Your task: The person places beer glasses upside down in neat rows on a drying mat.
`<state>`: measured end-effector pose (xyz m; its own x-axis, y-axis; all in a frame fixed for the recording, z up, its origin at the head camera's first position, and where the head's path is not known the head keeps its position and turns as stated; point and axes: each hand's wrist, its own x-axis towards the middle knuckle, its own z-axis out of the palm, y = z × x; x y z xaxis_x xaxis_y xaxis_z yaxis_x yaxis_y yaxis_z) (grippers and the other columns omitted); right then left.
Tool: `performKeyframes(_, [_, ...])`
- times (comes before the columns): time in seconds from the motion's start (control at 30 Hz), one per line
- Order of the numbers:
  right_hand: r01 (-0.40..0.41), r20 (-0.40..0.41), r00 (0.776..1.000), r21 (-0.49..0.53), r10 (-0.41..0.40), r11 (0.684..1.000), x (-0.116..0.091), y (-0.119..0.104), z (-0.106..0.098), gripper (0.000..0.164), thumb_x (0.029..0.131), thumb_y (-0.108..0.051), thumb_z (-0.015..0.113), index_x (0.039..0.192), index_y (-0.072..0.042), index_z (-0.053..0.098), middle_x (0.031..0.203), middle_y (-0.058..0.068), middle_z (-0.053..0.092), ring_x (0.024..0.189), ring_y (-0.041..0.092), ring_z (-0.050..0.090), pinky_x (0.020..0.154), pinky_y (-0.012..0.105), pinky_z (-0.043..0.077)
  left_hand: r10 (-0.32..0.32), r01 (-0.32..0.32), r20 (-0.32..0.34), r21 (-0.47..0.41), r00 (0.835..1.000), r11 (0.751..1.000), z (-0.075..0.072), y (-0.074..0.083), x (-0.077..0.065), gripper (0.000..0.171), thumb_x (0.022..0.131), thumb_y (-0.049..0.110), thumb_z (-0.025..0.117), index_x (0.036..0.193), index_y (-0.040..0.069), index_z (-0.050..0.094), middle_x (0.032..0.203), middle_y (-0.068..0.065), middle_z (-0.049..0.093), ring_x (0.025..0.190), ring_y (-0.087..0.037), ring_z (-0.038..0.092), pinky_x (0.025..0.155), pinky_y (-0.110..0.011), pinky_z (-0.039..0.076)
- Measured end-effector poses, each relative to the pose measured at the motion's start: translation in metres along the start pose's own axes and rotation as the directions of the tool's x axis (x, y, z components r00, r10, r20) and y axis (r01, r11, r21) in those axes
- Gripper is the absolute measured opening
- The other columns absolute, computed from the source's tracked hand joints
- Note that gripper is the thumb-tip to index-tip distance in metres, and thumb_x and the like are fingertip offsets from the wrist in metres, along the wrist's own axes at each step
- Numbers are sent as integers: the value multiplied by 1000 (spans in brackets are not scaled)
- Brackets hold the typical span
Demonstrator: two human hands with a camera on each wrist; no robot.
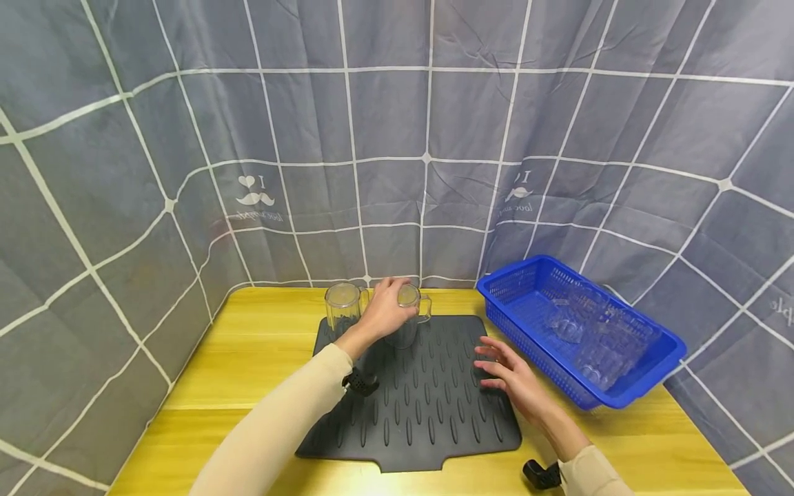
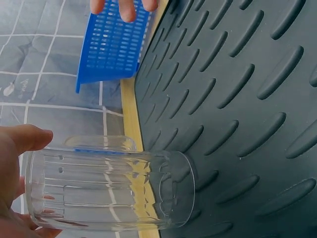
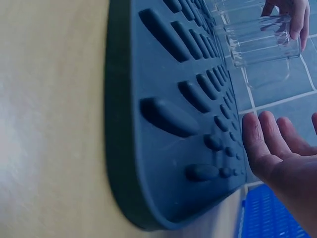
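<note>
Two hands, head view: left hand (image 1: 386, 310) grips a glass mug (image 1: 405, 336) at the mat (image 1: 428, 399)'s far side; right hand (image 1: 513, 379) apart, empty.
Glass mug, left wrist view: best kept square to the mat.
Right hand, right wrist view: best kept clear.

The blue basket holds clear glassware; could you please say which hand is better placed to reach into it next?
Probably the right hand: it holds nothing and is near the blue basket, while the left hand grips a glass mug farther away, by the dark mat's far edge.
</note>
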<state>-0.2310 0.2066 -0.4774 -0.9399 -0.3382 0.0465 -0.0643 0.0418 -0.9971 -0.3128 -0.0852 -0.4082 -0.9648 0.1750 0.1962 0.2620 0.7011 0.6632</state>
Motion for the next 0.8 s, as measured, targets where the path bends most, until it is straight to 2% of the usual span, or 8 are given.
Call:
performKeyframes(0.17, [-4,-4,1000,-31,4,999,1,-5,-3,56,106,-17,51,157,-11,29,152,27,37,133,37,51,97,49,52,14,-14,-29,7,999,1000,2,-2,-3,65,90,28,74,149,17,49,154,-14,39,146,-35,31,110,-56,39])
performKeyframes(0.27, [-9,16,1000,-45,10,999,2,-9,-5,58,106,-21,52,158,-14,27,153,24,38,136,40,46,97,46,52,26,-25,-44,9,999,1000,1,-3,-7,65,90,28,74,149,17,49,155,-15,37,148,-35,27,112,-57,36])
performKeyframes(0.5, [-11,16,1000,-86,12,996,4,-18,-8,58,106,-20,52,158,-15,26,154,21,39,129,19,56,97,44,52,70,-71,-63,-14,996,997,-3,1,-22,67,90,25,75,150,17,46,158,-15,32,150,-33,23,112,-57,36])
performKeyframes(0.67, [14,21,1000,-113,-11,993,5,-23,-11,56,106,-21,52,158,-16,30,154,20,40,134,30,52,97,43,53,103,-103,-73,-3,992,995,-7,7,-36,66,90,24,75,149,15,46,157,-14,33,148,-33,25,110,-57,37])
performKeyframes(0.8, [28,29,999,-129,-25,991,5,-26,-14,56,106,-23,53,157,-14,32,153,20,41,130,19,56,98,42,53,108,-108,-46,8,993,994,-9,12,-48,64,93,26,72,150,15,45,158,-13,31,148,-32,25,109,-58,38])
